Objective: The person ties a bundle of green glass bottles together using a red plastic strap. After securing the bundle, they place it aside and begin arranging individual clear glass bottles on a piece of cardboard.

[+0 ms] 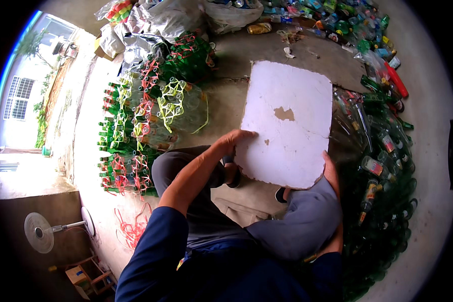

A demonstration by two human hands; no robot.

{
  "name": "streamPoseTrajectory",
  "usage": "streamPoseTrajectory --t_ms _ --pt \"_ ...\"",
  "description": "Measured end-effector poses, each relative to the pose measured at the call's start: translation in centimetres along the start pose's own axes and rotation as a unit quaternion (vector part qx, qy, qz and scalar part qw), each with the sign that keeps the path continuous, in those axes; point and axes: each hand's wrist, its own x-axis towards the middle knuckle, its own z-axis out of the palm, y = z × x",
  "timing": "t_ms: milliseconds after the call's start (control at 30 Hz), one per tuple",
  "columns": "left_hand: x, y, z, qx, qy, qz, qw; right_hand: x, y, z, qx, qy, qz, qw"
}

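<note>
Both my hands grip a white board point(292, 146), roughly square with rounded corners and chipped edges. Two brown patches show where its surface has flaked, and a thin crack runs toward the right edge. My left hand point(236, 138) holds the left edge, thumb on top and the other fingers hidden beneath. At the lower right edge, my right hand point(330, 173) has its thumb along the rim, while most of its fingers are out of sight. The board is held in front of my bent knees, above the floor.
Left stand bundled green bottles point(118, 133) tied with red and yellow cord. Loose red cord point(132, 229) lies nearer. A heap of glass bottles point(382, 201) fills the right; mixed bottles point(345, 25) and plastic sacks point(158, 20) lie behind. A fan point(39, 232) is at lower left.
</note>
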Motion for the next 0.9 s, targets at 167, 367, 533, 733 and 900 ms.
streamPoseTrajectory --t_ms 167,367,533,733,900 --pt "-1.3 -0.5 1.3 0.036 0.021 0.015 0.999 -2.2 0.4 -0.7 -0.011 0.055 -0.004 0.998" --pt "-2.1 0.7 2.1 0.137 0.132 0.045 0.981 -1.9 2.0 -0.2 -0.038 0.036 -0.070 0.996" --pt "-2.0 0.6 5.4 0.391 0.362 0.185 0.826 -0.8 1.9 -1.7 -0.101 0.026 -0.087 0.991" --pt "0.6 -4.0 8.9 0.667 0.205 0.421 0.579 -1.1 2.0 -1.4 -0.081 0.051 -0.050 0.994" --pt "0.9 -4.9 8.8 0.652 0.215 0.413 0.599 -2.4 1.7 -0.5 -0.086 0.032 -0.006 0.996"
